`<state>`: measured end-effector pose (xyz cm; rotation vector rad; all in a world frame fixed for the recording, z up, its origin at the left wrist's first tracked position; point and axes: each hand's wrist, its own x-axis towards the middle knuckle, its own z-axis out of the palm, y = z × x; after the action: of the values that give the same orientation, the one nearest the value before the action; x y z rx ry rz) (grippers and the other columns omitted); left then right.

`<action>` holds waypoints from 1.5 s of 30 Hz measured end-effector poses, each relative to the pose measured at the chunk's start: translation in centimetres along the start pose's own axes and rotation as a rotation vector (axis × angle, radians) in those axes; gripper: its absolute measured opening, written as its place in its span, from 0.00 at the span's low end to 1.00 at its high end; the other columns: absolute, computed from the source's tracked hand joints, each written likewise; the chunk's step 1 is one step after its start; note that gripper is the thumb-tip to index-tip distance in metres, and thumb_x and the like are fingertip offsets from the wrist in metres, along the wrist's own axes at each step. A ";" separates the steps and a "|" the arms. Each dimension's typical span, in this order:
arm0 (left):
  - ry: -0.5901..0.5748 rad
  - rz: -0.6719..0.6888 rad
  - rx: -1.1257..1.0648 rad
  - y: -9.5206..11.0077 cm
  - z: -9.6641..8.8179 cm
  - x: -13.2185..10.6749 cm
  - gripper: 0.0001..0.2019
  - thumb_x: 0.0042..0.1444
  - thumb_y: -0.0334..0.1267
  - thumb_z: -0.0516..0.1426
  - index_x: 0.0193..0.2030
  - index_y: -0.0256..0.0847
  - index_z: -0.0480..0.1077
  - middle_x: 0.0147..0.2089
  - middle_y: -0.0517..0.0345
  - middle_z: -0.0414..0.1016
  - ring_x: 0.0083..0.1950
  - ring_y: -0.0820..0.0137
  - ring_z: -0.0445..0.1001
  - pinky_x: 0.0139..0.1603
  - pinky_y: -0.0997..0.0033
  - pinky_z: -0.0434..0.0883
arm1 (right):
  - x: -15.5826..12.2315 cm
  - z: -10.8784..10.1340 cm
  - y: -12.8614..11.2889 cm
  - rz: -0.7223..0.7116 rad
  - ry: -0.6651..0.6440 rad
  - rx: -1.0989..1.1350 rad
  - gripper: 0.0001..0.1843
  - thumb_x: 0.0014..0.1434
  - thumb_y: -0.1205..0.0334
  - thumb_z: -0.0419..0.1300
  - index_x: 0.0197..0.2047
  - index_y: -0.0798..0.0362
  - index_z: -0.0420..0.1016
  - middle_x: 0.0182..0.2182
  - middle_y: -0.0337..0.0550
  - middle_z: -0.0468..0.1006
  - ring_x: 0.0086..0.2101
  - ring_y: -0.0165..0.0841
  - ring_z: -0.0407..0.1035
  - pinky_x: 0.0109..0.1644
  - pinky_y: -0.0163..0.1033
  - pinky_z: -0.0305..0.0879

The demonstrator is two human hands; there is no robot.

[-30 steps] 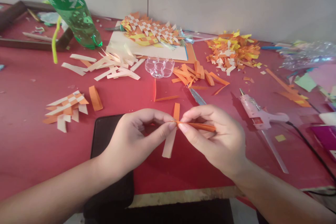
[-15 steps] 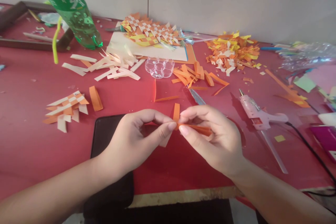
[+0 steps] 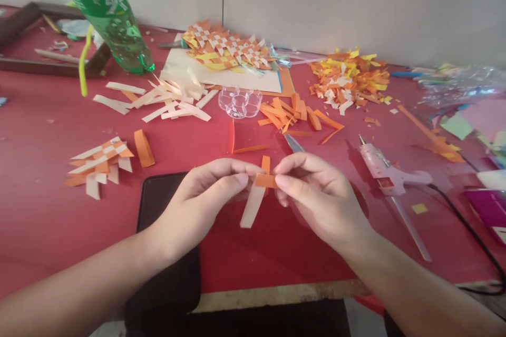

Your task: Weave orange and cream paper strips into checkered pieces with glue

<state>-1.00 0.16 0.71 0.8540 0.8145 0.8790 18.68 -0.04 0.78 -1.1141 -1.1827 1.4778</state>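
Between my hands are crossed paper strips, an orange strip (image 3: 266,181) lying over a cream strip (image 3: 253,206) that hangs down toward me. Thumb and fingers of my right hand (image 3: 326,197) pinch the orange strip at its right end. My left hand (image 3: 207,197) steadies the strips from the left, its fingertips partly hidden behind them and its thumb drawn a little back. Below my left wrist lies a black phone (image 3: 162,242). The tip of a metal blade (image 3: 293,143) shows just beyond my right fingers.
Left of me sits a woven orange-and-cream paper piece (image 3: 105,157) beside a folded orange strip (image 3: 144,148). Further back are cream strips (image 3: 177,96), a clear plastic palette (image 3: 240,102) and a scrap pile (image 3: 350,79). A green bottle (image 3: 114,21) stands left; a glue gun (image 3: 389,168) with cord lies right.
The orange strip now lies flat across the cream one, which shows more fully. My left thumb has pulled back leftward, and my right thumb has moved slightly up.
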 end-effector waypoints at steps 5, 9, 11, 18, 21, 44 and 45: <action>-0.114 0.130 0.045 0.0 0.1 0.2 0.10 0.59 0.30 0.62 0.47 0.43 0.74 0.41 0.60 0.80 0.44 0.71 0.78 0.46 0.74 0.75 | 0.6 0.0 -0.2 0.153 -0.026 0.228 0.04 0.53 0.63 0.68 0.32 0.50 0.77 0.24 0.33 0.72 0.22 0.22 0.66 0.25 0.29 0.64; -0.145 0.206 0.112 0.1 0.4 0.1 0.09 0.60 0.32 0.61 0.47 0.45 0.73 0.41 0.60 0.80 0.43 0.71 0.79 0.45 0.74 0.76 | 0.6 0.0 -0.3 0.204 -0.080 0.269 0.03 0.53 0.64 0.67 0.32 0.50 0.77 0.21 0.32 0.71 0.21 0.22 0.66 0.24 0.28 0.63; -0.110 0.238 0.208 0.2 0.5 0.0 0.07 0.59 0.32 0.63 0.44 0.44 0.74 0.40 0.60 0.80 0.42 0.72 0.79 0.46 0.74 0.76 | 0.5 -0.1 -0.1 0.186 -0.116 0.239 0.02 0.54 0.64 0.66 0.32 0.50 0.77 0.22 0.31 0.71 0.21 0.21 0.66 0.25 0.28 0.64; 0.060 0.138 0.354 0.5 0.6 -0.2 0.04 0.57 0.38 0.63 0.36 0.42 0.76 0.28 0.61 0.77 0.29 0.73 0.77 0.32 0.77 0.74 | -0.8 -0.5 0.2 -0.271 -0.096 -0.328 0.10 0.63 0.65 0.56 0.46 0.47 0.76 0.45 0.43 0.75 0.47 0.34 0.71 0.49 0.41 0.72; 0.067 0.012 0.358 0.4 0.6 -0.2 0.07 0.57 0.43 0.63 0.36 0.42 0.75 0.17 0.68 0.66 0.16 0.79 0.64 0.17 0.80 0.64 | -1.0 -0.2 0.1 -0.511 -0.089 -0.520 0.15 0.57 0.69 0.60 0.48 0.49 0.74 0.46 0.44 0.74 0.50 0.37 0.69 0.54 0.45 0.70; 0.015 -0.179 0.297 0.5 0.7 -0.2 0.11 0.54 0.46 0.65 0.32 0.40 0.76 0.16 0.67 0.64 0.15 0.80 0.58 0.15 0.81 0.56 | -0.8 0.4 -0.4 -0.399 0.015 -0.433 0.06 0.62 0.68 0.60 0.35 0.47 0.74 0.32 0.37 0.75 0.33 0.29 0.72 0.36 0.36 0.71; 0.012 -0.169 0.291 0.5 0.7 -0.2 0.11 0.54 0.45 0.65 0.31 0.40 0.76 0.16 0.67 0.64 0.16 0.80 0.57 0.15 0.81 0.55 | -0.8 0.4 -0.4 -0.395 0.020 -0.432 0.06 0.62 0.68 0.60 0.34 0.47 0.74 0.32 0.38 0.76 0.33 0.29 0.73 0.35 0.37 0.71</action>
<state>-0.61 -0.03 1.55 1.0173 1.0251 0.6257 18.49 -0.81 1.30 -1.0868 -1.6485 0.9315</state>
